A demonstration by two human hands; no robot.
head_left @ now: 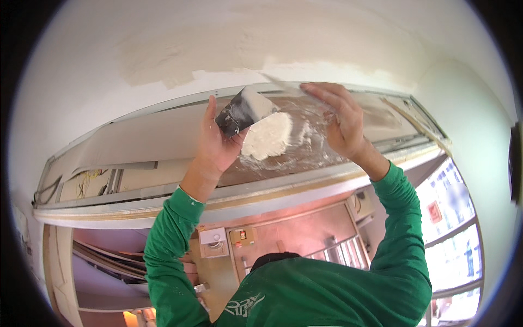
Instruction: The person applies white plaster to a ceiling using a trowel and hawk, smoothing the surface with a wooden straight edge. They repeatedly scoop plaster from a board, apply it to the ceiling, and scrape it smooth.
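My left hand (217, 143) grips a dark, wide putty knife (233, 115) with its thumb raised along one side. White putty coats the far part of that blade. To its right my right hand (346, 117) is closed round a second, thin-bladed scraper (283, 86), which is smeared by motion and points toward the wall. Its handle is hidden in the fingers. Just beyond my left hand, a heap of white putty (269, 136) sits on a brown board (245, 173) streaked with putty.
The wall ahead (245, 38) bears beige patches. A ledge with a metal frame (103, 122) runs across, holding loose wires (87, 180) at left and a wooden strip (417, 124) at right. Far below are a floor, a white box (213, 242) and bright windows (452, 261).
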